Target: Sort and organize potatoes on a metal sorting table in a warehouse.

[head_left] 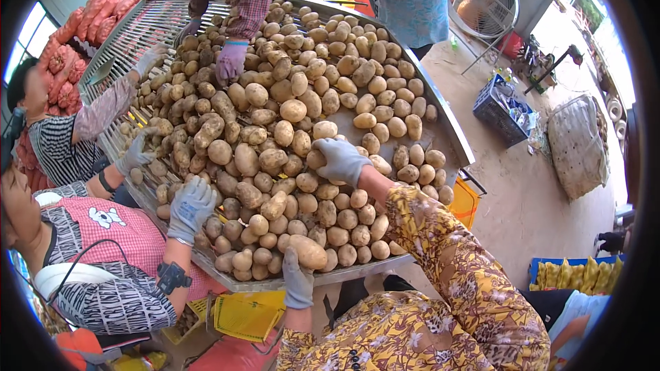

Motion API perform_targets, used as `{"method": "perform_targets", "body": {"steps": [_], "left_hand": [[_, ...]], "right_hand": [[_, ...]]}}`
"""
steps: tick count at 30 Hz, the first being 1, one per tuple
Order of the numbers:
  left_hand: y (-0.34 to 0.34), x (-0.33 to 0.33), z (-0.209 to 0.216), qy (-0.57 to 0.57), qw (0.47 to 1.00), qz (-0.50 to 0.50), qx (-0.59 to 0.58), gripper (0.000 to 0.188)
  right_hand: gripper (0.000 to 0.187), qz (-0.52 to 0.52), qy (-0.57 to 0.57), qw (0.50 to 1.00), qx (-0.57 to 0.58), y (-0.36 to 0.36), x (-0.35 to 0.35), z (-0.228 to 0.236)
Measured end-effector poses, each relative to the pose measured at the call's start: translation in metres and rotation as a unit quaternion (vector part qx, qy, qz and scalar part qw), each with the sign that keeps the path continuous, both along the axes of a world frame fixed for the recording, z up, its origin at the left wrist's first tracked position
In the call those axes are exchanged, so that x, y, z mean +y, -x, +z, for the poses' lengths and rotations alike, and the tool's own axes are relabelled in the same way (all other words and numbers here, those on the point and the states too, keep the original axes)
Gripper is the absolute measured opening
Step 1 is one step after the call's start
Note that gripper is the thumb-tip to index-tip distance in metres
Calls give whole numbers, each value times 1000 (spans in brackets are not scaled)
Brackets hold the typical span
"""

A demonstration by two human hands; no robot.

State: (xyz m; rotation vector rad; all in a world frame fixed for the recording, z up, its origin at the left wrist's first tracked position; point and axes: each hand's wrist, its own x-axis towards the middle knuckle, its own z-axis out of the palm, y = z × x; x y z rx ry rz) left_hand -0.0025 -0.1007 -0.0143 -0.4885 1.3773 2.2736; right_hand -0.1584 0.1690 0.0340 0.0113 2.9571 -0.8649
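Observation:
Loose brown potatoes [265, 159] are heaped across a metal sorting table [450, 124]. At its near edge my left hand [298, 283], in a grey glove, grips a large oblong potato [307, 253] between thumb and fingers. Farther in, my gloved right hand [342, 162] reaches over the heap from the right. Its fingers curl round a smaller potato [316, 159], partly covered by the glove. More potatoes surround both hands.
Co-workers' gloved hands work the heap: a grey glove [192, 207] at left and a purple glove [232, 62] at the far side. Red mesh sacks [103, 17] are stacked back left. A yellow crate [251, 315] sits below the near edge; a fan [483, 0] and dark crate [505, 110] stand right.

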Motion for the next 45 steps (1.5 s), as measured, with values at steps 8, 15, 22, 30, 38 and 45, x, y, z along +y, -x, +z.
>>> {"method": "perform_targets", "body": {"steps": [8,15,22,30,38,45], "left_hand": [[1,-11,-7,-71,997,9,-6,61],[-3,-9,-26,-71,996,48,-30,56],[-14,-30,1,-138,989,42,25,52],[50,-44,72,499,794,-98,332,63],[78,-58,41,169,957,5,236,54],[-73,-130,36,-441,881,126,117,62]], "right_hand": [[44,-280,604,744,-50,-2,61,-31],[26,-4,-232,973,-12,72,21,-11],[50,-125,131,979,93,28,25,-14],[45,-170,800,532,-220,-135,-45,-31],[46,-175,849,416,-273,-130,-92,-24],[56,-81,712,489,-497,-159,-148,-27]]}}
